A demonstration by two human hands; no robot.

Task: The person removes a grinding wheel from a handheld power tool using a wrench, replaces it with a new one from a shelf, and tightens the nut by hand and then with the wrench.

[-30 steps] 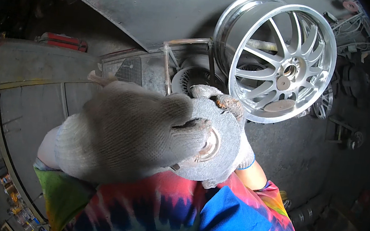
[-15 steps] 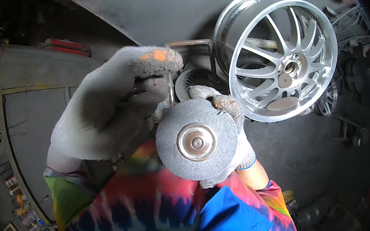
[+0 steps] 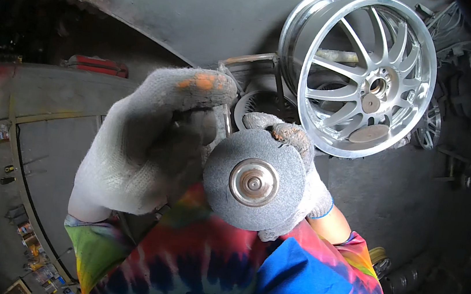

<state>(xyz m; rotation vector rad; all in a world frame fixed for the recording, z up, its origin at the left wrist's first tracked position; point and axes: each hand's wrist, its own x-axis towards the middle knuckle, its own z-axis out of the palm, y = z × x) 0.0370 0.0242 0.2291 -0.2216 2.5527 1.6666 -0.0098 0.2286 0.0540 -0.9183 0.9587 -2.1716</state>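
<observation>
My right hand (image 3: 312,195) grips one grey round disc (image 3: 258,148); left hand (image 3: 143,136) half-curled, hold unclear. Silver metal wheel (image 3: 389,78), upper right, bears two brown discs (image 3: 369,134).

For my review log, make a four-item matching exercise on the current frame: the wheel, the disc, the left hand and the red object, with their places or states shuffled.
Column one
1. Silver wheel
2. Grey disc
3. Left hand
4. Red object

Column two
A. Wears a glove with orange marks on a finger
B. In the upper left of the picture
C. Round metal hub at its centre, right hand behind it
D. In the upper right, spokes showing

Pairs: 1-D, 2-C, 3-A, 4-B
</observation>
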